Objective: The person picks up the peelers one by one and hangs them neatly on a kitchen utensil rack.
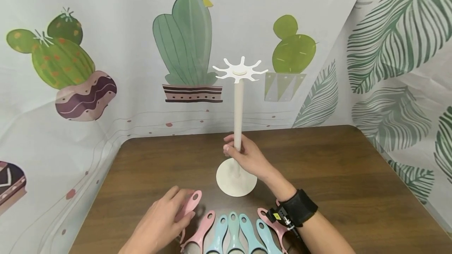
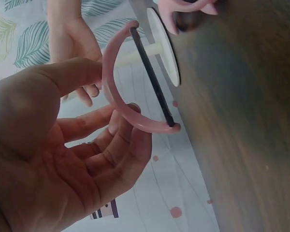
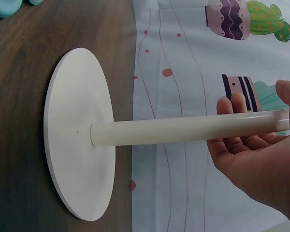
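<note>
My left hand [image 1: 164, 214] pinches a pink Y-shaped peeler [image 1: 193, 202], its handle end with the hole pointing up and away. Seen from the left wrist, the peeler's curved pink head [image 2: 141, 123] carries a dark blade across its opening, between thumb and fingers. A white stand [image 1: 238, 109] rises from a round base on the table, topped by a ring of hooked arms. Around the lower part of its pole, my right hand [image 1: 250, 156] has its thumb in front and fingers behind. In the right wrist view the pole [image 3: 159, 131] lies against that hand.
Several pink, blue and green handled utensils lie fanned at the near edge, among them a green one [image 1: 234, 228] and a pink one [image 1: 202, 231]. My right forearm passes above the rightmost ones. Behind the brown table [image 1: 318, 160] hangs a cactus-printed cloth [image 1: 134, 50].
</note>
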